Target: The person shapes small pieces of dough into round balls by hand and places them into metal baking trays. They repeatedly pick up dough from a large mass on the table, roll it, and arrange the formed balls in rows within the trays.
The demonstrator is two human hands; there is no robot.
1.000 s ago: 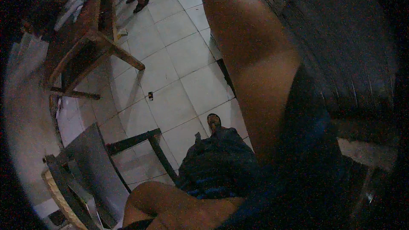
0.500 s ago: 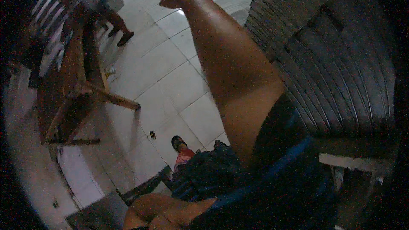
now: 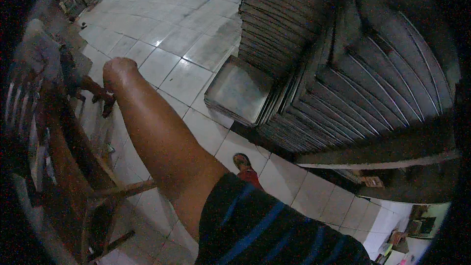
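Observation:
My right arm, in a dark sleeve with blue stripes [image 3: 265, 225], reaches across the view toward the upper left. At its end my right hand [image 3: 120, 71] is closed like a fist, its back toward me. The fingers are curled out of sight, so anything inside them is hidden. Tiled floor [image 3: 196, 78] lies beyond the fist, and the wooden frame [image 3: 105, 191] of a piece of furniture stands to its lower left. My left hand is out of the picture.
Flat metal trays [image 3: 240, 88] are piled at the right beside tall stacks of dark trays [image 3: 343, 103] on a low shelf [image 3: 382, 159]. Another person [image 3: 49, 64] is at the far left. My sandalled foot [image 3: 241, 161] shows below a red trouser leg.
The view has swung right, bringing in more trays and the low shelf. My right fist sits farther left and lower in the picture. My left arm, bent at the lower edge before, has gone from view.

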